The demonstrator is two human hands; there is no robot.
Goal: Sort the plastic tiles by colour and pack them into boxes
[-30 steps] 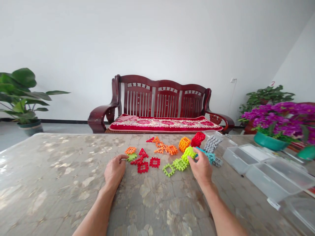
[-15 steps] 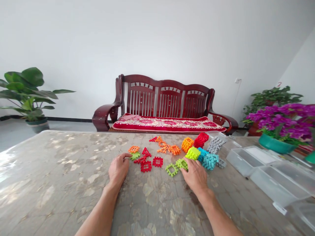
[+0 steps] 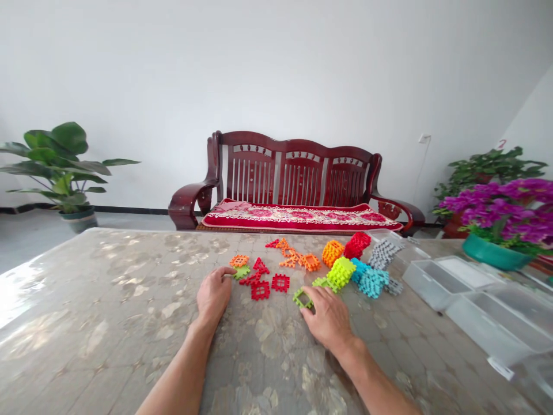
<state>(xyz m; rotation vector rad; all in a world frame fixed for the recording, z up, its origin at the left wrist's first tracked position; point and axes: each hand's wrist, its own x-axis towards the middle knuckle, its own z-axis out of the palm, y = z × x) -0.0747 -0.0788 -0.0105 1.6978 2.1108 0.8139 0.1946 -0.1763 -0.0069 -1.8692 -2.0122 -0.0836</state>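
Edge pinch suits green frame (image 3: 296, 298), near-left of lime stack (image 3: 341, 273); right hand (image 3: 329, 317) narrow there, left hand (image 3: 213, 295) narrow, farther left; grips unclear.

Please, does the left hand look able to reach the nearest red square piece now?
Probably yes. The left hand is close, and no other piece shows directly between it and the nearest red square piece. Other red pieces lie close behind, away from that side.

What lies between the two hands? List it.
Head view: two red squares and red triangular pieces lie between the left hand and the right hand, with a green frame at the right fingertips and a green piece at the left.
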